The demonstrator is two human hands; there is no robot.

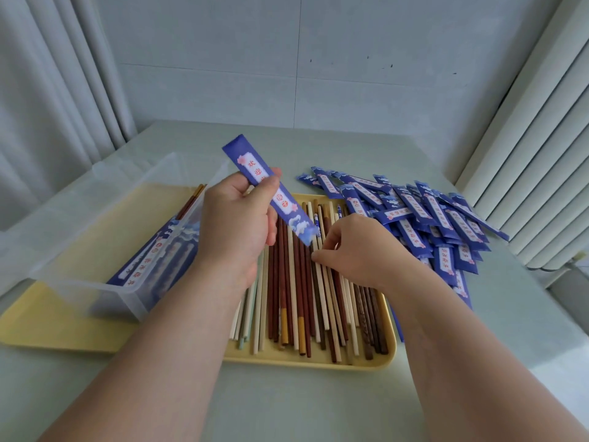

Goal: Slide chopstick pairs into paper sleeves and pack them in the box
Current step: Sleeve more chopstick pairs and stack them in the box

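Above the yellow tray, the left hand pinches a tilted blue paper sleeve. The right hand curls its fingertips onto the loose chopsticks in the tray; whether it pinches one is unclear. A clear box stands on the tray's left end and a sleeve pile lies right of the tray, all on a pale table.

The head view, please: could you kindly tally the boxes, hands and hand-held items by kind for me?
Clear box: 1
Hands: 2, left hand and right hand
Blue sleeve, held by the left hand: 1
Pale chopstick, pinched by the right hand: 1
Total: 5
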